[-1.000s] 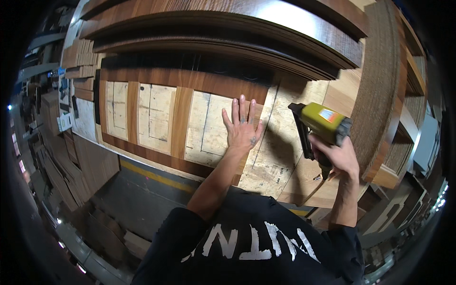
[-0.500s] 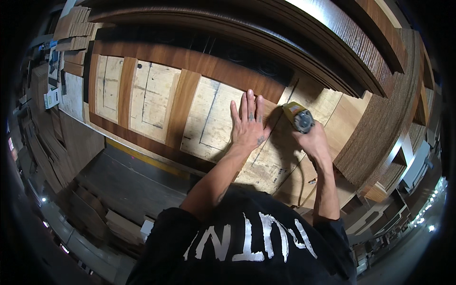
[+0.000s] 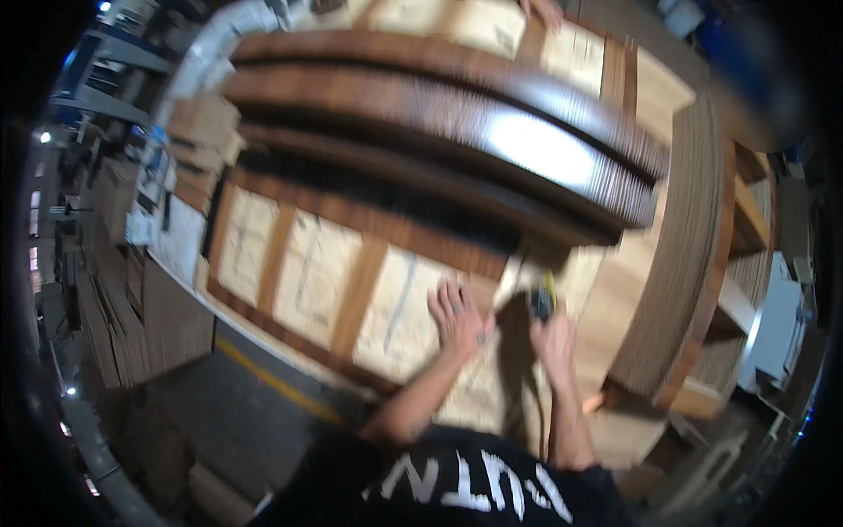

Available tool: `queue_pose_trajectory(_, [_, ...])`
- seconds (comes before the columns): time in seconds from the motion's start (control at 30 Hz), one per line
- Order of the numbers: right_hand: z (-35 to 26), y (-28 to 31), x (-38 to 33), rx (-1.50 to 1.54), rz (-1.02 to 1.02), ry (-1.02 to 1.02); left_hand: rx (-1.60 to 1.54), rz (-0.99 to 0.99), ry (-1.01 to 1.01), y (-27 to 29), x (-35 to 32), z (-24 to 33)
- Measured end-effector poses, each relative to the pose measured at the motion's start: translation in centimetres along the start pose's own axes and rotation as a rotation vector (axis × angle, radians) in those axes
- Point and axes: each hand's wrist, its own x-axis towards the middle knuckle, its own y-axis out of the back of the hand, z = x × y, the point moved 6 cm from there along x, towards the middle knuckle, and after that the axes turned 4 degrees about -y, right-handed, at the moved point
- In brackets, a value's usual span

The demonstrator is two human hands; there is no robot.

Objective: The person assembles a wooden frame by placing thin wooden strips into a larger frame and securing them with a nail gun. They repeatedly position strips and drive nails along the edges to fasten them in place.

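Fingers of the left hand [image 3: 457, 314] lie spread flat on the pale panel [image 3: 399, 307], holding nothing; just beside them, right hand [image 3: 553, 338] fingers wrap the nail gun [image 3: 543, 299].

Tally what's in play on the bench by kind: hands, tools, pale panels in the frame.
Hands: 2, left hand flat on a panel, right hand gripping the tool
Nail gun: 1
Pale panels in the wooden frame: 3 visible
Total: 6
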Motion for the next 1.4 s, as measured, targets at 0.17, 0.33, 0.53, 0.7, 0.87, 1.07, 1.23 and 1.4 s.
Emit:
queue_pose_trajectory(0.17, [1.9, 0.5, -0.4, 0.024, 0.211, -0.041, -0.085, 0.214, 0.140, -0.2, 2.1, 1.6])
queue_pose_trajectory(0.33, [5.0, -0.8, -0.6, -0.076, 0.376, 0.276, -0.004, 0.258, 0.171, 0.5, 2.3, 2.4])
queue_pose_trajectory(0.53, [6.2, -1.5, -0.6, -0.047, 0.458, 0.390, 0.105, 0.271, 0.163, -0.5, 2.6, 2.5])
queue_pose_trajectory(0.7, [6.5, -1.5, -0.4, 0.013, 0.473, 0.383, 0.078, 0.223, 0.198, -0.4, 2.7, 2.6])
queue_pose_trajectory(0.87, [7.2, -2.1, -1.0, -0.038, 0.496, 0.424, 0.040, 0.298, 0.158, -1.3, 2.0, 2.5])
queue_pose_trajectory(1.07, [6.7, -1.5, 0.1, -0.015, 0.456, 0.392, 0.067, 0.226, 0.171, -1.9, 2.7, 2.3])
queue_pose_trajectory(1.23, [6.7, -1.8, 0.1, -0.012, 0.445, 0.383, 0.087, 0.204, 0.182, -1.1, 2.6, 2.4])
queue_pose_trajectory(1.4, [6.5, -1.9, 0.1, 0.001, 0.440, 0.389, 0.074, 0.161, 0.203, -1.4, 3.4, 2.4])
